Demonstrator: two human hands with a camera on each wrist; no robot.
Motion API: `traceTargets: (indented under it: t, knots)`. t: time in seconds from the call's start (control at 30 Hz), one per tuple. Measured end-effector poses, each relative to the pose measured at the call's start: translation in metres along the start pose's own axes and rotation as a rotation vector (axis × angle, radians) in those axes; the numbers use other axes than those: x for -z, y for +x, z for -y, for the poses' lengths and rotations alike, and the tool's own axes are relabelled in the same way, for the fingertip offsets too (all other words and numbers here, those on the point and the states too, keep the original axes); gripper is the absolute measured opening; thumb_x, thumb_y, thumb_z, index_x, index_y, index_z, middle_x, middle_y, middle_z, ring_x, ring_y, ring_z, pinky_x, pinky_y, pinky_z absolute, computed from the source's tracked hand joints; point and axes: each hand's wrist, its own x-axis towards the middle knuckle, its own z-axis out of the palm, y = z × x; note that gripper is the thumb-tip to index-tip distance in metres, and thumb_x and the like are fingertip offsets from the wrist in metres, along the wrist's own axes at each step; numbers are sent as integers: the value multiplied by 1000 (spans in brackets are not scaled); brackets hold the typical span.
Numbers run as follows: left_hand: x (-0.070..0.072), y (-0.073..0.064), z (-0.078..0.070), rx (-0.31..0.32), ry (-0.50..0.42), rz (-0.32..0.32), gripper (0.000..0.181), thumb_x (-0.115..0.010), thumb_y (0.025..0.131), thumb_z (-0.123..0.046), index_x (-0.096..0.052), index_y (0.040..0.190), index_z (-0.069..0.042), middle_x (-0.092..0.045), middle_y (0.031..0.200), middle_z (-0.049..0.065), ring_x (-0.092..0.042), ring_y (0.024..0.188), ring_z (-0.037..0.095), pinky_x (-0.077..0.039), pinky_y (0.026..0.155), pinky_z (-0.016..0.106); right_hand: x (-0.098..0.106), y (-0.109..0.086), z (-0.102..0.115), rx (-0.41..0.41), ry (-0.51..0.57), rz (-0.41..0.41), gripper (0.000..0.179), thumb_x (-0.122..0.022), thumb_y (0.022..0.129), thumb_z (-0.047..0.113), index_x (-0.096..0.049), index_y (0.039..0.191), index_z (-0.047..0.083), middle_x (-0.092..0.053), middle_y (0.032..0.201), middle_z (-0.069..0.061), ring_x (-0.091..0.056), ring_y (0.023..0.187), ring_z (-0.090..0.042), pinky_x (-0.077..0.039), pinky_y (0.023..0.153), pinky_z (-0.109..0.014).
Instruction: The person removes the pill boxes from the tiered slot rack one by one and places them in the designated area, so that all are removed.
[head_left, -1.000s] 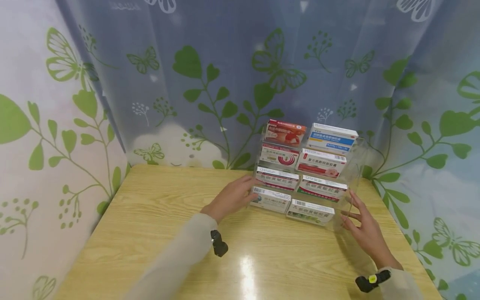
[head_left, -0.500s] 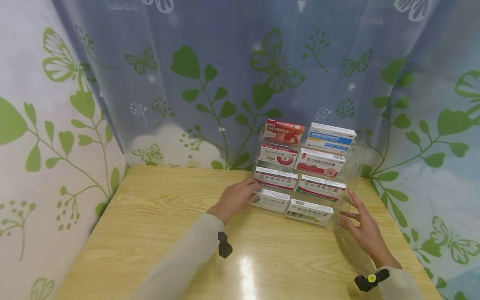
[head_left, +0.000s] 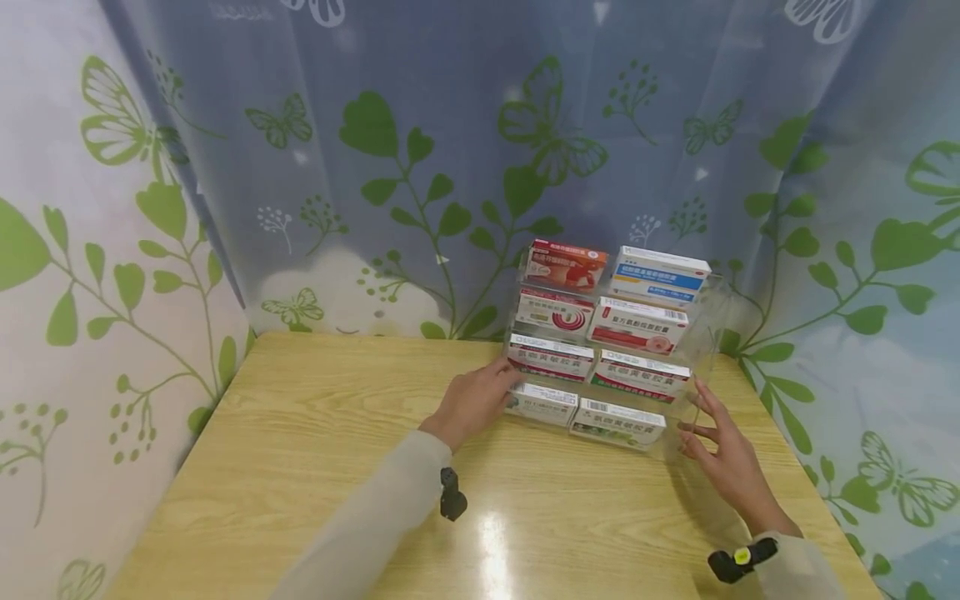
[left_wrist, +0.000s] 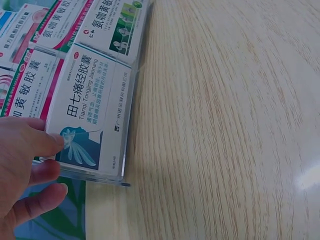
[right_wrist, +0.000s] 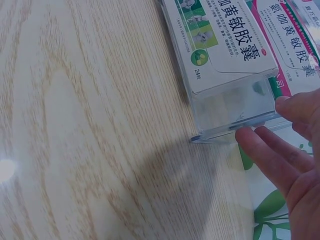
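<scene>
A clear tiered stand (head_left: 714, 333) near the table's back right holds medicine boxes in two columns. My left hand (head_left: 474, 402) is at its left side, one digit (left_wrist: 56, 142) touching the end of the bottom-left capsule box (left_wrist: 95, 110), which has a blue picture. Its other fingers are loosely bent beside the stand. At the opposite side, my right hand (head_left: 726, 458) touches the stand's lower right edge with bent fingertips (right_wrist: 246, 136), close to the green-and-white capsule box (right_wrist: 220, 45). In the head view the left hand hides that first box's left end.
Higher tiers carry an orange-red box (head_left: 567, 265), a blue-and-white box (head_left: 660, 275) and several red-and-white boxes (head_left: 637, 325). The wooden table (head_left: 315, 433) stretches to the left and front. A patterned curtain (head_left: 450, 167) hangs behind and at both sides.
My left hand has moved slightly right and closer to the stand, its fingertips shifting over the bottom-left box's end. My right hand and the stand stay nearly still.
</scene>
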Motion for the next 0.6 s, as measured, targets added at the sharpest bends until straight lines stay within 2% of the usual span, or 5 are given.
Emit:
traceTargets:
  t: [0.17,0.33,0.43,0.53,0.6]
  knots:
    - [-3,0,1,-12,26,-9,37,-75,105,-20,-71,142,-26,-68,129,-4,-70,92,11,-52,60,23,0,1,0,-12,-14,0,93,-69,101,-10,-18,176,15,-44,160,-38,-56,106,20,-62,70,-14]
    - [-1,1,3,-34,-7,-18,33,-74,106,-20,-71,139,-23,-65,136,-2,-71,108,14,-58,67,24,0,0,2,-5,-6,0,93,-69,101,-9,-19,176,16,-44,160,-38,-57,106,20,-62,70,-14]
    - [4,1,3,-57,-47,-36,29,-73,107,-19,-72,136,-20,-62,149,3,-66,131,22,-64,87,33,-1,0,2,-1,-3,0,93,-69,101,-10,-19,175,16,-44,160,-38,-57,106,19,-62,70,-15]
    - [12,1,4,-84,-112,-34,27,-72,107,-17,-71,135,-17,-59,154,7,-57,143,27,-59,110,40,-1,0,1,-2,-8,0,93,-69,101,-10,-19,176,17,-45,160,-38,-57,106,20,-62,70,-15]
    - [16,1,5,-98,-158,-21,28,-70,108,-16,-70,137,-15,-60,149,6,-55,142,26,-54,116,40,-1,0,1,-4,-14,1,94,-69,101,-10,-19,176,17,-45,160,-38,-56,106,21,-62,69,-15]
